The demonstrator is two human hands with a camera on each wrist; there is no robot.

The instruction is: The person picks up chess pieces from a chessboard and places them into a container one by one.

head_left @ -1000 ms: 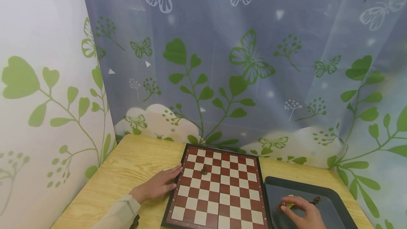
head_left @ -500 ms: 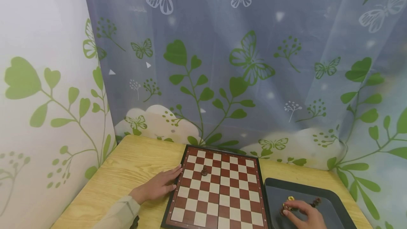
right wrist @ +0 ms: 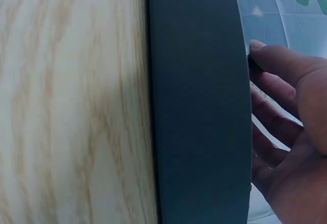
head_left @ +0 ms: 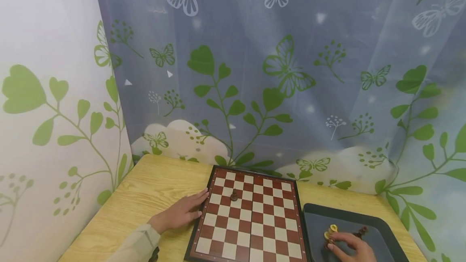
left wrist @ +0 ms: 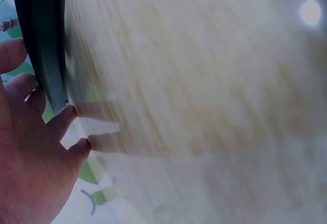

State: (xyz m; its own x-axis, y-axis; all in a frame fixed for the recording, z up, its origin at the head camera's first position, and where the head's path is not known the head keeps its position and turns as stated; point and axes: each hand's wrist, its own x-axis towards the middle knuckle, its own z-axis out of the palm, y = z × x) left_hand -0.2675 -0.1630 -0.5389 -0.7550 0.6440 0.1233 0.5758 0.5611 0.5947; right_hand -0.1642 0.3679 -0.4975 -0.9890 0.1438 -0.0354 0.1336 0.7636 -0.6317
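My left hand (head_left: 180, 212) lies by the left side of a red-and-white chessboard (head_left: 267, 227), its extended fingertips touching the black edge. One dark brown chess piece (head_left: 234, 195) stands on the board's upper left part. Over the tray (head_left: 349, 211), my right hand (head_left: 352, 246) pinches a dark brown chess piece (head_left: 329, 244) between thumb and fingers, which partly hide it. A yellow chess piece (head_left: 331, 231) is just beyond those fingertips. Another dark chess piece (head_left: 362, 231) lies tilted behind the hand. In the right wrist view, the tray's wall (right wrist: 199, 101) hides most of the inside.
The board and tray sit side by side on a light wooden table (head_left: 164, 177). A printed curtain (head_left: 236, 72) with butterflies and leaves hangs right behind the table. A dark object (head_left: 154, 254) shows at the left sleeve.
My right hand has shifted slightly right and down in the tray with the dark piece, and more of the yellow piece shows. The left hand and the board have stayed put.
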